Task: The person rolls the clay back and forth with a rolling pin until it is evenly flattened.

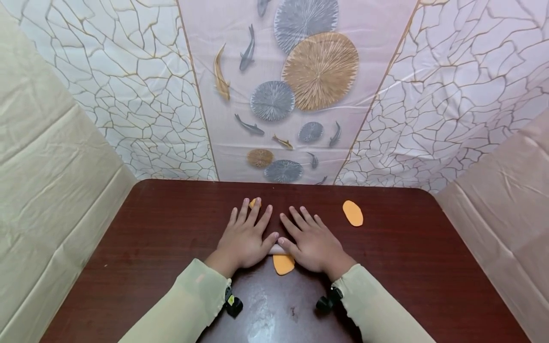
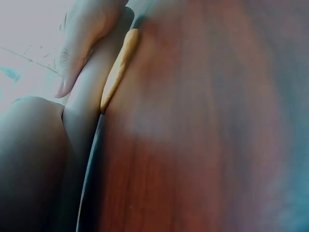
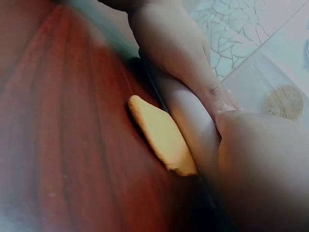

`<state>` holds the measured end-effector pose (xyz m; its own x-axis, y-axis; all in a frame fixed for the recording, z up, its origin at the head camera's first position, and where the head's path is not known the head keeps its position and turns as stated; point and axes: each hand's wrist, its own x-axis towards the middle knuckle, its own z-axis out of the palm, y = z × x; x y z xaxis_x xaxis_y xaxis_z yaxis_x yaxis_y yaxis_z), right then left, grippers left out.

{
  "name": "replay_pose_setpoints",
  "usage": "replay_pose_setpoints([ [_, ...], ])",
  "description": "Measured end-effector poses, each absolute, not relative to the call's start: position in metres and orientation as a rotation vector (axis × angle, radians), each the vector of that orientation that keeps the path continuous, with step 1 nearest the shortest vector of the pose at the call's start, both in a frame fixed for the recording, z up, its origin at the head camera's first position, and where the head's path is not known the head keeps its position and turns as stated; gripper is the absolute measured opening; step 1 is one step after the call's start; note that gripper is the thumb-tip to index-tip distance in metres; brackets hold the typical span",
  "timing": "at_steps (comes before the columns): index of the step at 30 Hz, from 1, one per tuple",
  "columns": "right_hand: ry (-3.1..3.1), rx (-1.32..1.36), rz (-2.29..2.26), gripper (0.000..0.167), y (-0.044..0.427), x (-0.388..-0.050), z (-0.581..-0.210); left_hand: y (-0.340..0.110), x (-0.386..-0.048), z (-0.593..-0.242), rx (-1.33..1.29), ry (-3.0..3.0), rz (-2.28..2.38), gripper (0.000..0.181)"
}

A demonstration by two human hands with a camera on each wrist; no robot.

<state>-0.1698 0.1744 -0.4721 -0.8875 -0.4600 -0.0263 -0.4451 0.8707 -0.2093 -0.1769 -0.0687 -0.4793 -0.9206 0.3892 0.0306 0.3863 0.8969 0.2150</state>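
Fingers [image 1: 263, 221] on both hands are straight and spread, as I see them in my head feed. The left hand [image 1: 244, 242] and the right hand [image 1: 318, 248] lie palm down across a white roller [image 1: 277, 249], with their thumb tips close together above its middle. Only a short length of the roller shows there; the palms hide the rest from me. An orange piece [image 1: 283, 265], flat and rounded, sticks out from the near side of the roller, between the two wrists. My right wrist view shows this piece lying against the roller's lower edge, and my left wrist view gives me its thin side. I cannot tell how far it runs underneath.

Beyond, a small orange patch [image 1: 252, 204] shows among the left hand's fingertips, partly covered. Well apart to the right, an orange oval [image 1: 353, 213] lies flat on the dark reddish-brown surface [image 1: 399, 267]. I see a pale sleeve [image 1: 180, 305] on the left arm and a matching one on the right. Behind the surface hangs a patterned cloth [image 1: 240, 152].
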Motion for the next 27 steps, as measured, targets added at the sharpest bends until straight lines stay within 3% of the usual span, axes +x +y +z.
replay_pose_setpoints([
  [12,2.982,-0.711,-0.236,0.113,0.173,-0.157,-0.474,-0.068,-0.166,-0.48,0.668,3.054,0.329,0.074],
  [27,3.001,-0.701,-0.216,0.127,0.171,-0.142,-0.473,-0.07,-0.156,-0.482,0.709,3.007,0.349,0.072],
])
